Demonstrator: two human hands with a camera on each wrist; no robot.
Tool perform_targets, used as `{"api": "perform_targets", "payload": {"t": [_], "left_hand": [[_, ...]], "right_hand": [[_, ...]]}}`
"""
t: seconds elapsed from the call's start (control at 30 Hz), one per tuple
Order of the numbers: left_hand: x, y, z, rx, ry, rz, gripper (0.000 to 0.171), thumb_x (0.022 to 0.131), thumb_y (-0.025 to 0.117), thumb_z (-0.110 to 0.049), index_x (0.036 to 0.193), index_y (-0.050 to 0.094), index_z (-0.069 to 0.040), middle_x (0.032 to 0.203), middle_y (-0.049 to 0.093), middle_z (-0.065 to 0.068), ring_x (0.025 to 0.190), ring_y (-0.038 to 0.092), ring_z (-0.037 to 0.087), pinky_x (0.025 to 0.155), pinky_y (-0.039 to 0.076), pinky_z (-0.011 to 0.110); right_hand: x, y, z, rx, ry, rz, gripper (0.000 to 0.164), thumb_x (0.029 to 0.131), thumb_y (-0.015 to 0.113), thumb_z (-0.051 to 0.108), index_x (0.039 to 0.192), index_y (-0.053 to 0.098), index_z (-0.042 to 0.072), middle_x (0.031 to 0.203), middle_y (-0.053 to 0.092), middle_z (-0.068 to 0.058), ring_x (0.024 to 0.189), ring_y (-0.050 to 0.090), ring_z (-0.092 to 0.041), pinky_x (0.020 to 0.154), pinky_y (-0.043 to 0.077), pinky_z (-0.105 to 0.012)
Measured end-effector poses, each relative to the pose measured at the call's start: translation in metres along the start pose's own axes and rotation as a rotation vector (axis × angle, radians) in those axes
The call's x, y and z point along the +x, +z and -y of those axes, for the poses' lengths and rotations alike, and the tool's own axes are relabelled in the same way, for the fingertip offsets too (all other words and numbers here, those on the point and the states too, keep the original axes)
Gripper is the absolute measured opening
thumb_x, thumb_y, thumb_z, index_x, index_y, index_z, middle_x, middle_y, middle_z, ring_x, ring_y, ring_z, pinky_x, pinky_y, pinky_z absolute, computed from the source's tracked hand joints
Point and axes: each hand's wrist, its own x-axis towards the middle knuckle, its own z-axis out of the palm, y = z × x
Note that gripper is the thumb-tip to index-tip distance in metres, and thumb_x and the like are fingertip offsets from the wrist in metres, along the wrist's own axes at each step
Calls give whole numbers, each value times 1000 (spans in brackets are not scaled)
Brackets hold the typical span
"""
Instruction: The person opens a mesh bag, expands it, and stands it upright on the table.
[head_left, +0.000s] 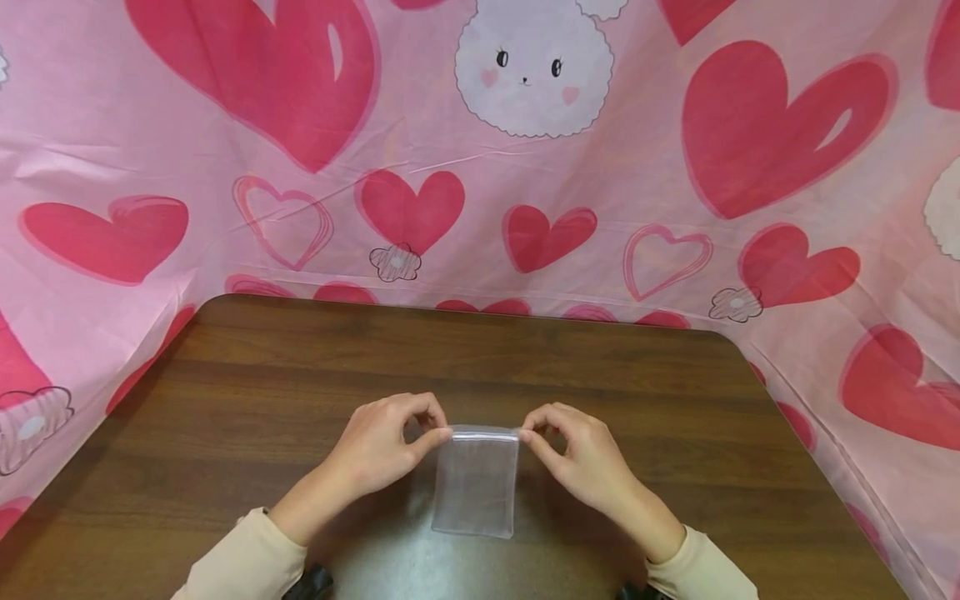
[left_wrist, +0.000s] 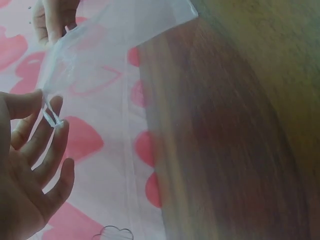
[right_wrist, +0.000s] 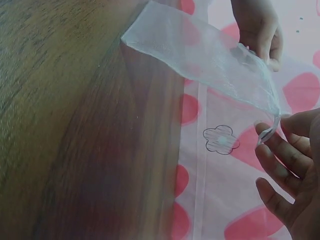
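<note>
I'm seeing left hand (head_left: 386, 442) and right hand (head_left: 585, 458) pinching a sheer pouch (head_left: 476, 487) between them, at each end of its top edge (head_left: 485, 435); it's looking light, floppy, so I'm favouring those ends.

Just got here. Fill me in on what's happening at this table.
A person's left hand and right hand each pinch one end of the top edge of a small see-through bag, holding it between them over the table. The bag looks flat, with nothing showing inside. Whether its lower edge touches the table is hard to tell. A heart-print cloth stands behind.
</note>
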Motion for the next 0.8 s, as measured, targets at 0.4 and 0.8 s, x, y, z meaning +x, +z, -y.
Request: {"api": "perform_targets", "payload": {"t": [0.4,0.8], "left_hand": [[-6,12,4,-74,-48,77,11,90,71,-42,99,67,-37,82,58,-27,75,58,6,67,43,27],[-6,22,4,-29,10,35,6,87,76,-35,88,70,-34,80,60,-25,69,53,4,62,41,25]], "right_hand": [[-1,0,-2,122,32,-89,13,86,76,4,89,68,13,82,65,10,76,60,-7,69,50,-27],[-1,0,2,155,60,-113,19,82,78,-1,92,70,13,83,66,7,77,59,-9,71,48,-23]]}}
